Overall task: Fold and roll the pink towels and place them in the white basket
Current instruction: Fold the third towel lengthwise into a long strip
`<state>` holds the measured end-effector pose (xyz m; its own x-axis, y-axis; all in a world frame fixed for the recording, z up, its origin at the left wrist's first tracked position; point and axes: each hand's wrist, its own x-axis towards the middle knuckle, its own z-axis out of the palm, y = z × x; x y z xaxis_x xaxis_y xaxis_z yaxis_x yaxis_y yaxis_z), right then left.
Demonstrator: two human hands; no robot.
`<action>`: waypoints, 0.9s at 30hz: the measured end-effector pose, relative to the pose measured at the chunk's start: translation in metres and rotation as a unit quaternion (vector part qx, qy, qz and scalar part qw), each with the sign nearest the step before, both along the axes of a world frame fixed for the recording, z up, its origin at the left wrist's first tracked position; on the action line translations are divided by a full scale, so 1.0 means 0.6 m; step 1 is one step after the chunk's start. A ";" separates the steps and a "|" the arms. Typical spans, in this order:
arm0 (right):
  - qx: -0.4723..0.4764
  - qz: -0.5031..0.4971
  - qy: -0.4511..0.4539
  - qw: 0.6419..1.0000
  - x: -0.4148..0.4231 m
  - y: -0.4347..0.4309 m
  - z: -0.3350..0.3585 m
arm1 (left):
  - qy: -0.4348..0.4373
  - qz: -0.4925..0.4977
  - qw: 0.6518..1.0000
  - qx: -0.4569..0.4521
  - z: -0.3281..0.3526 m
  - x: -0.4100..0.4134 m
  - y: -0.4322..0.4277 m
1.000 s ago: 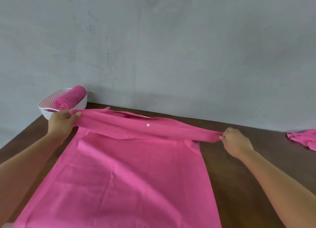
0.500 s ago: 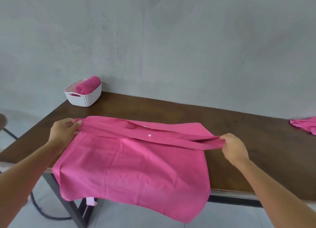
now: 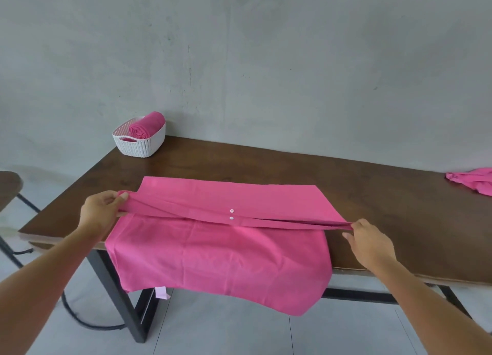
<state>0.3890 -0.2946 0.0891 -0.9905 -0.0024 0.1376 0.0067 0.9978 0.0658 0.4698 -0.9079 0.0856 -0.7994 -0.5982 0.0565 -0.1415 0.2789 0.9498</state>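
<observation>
A large pink towel (image 3: 221, 251) lies over the near edge of the brown table (image 3: 386, 200), its lower part hanging toward the floor. A stretched band of it with two white snaps runs between my hands. My left hand (image 3: 102, 211) pinches the band's left end. The right end is pinched by my right hand (image 3: 368, 241). At the table's far left corner stands the white basket (image 3: 139, 143), with one rolled pink towel (image 3: 146, 127) inside.
Another crumpled pink towel (image 3: 472, 181) lies at the table's right edge. A round stool (image 3: 9, 187) stands left of the table. A grey wall rises behind, and the tiled floor and black table legs show below.
The view has drawn back from the table, so the basket looks farther away. Both hands have pulled the stretched band toward the near edge, and more towel now hangs off the table.
</observation>
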 end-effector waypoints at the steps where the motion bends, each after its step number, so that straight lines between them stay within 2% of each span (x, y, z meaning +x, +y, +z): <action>1: -0.004 -0.001 0.010 1.000 0.009 -0.001 -0.004 | -0.003 0.000 1.000 0.000 -0.004 0.004 -0.005; 9: -0.051 -0.021 0.029 0.998 0.124 -0.020 -0.076 | -0.037 -0.019 0.998 0.055 -0.080 0.075 -0.075; 19: -0.058 -0.062 -0.026 0.996 0.301 -0.119 -0.145 | -0.097 -0.057 0.991 0.075 -0.179 0.224 -0.148; 27: -0.039 -0.048 -0.041 0.997 0.383 -0.168 -0.149 | -0.110 0.001 0.991 0.074 -0.177 0.295 -0.204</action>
<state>0.6190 -0.3951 -0.0003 -0.9935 0.1007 0.0524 0.1005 0.9949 -0.0076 0.6470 -1.0305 -0.0204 -0.7807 -0.5892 -0.2082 -0.3512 0.1381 0.9261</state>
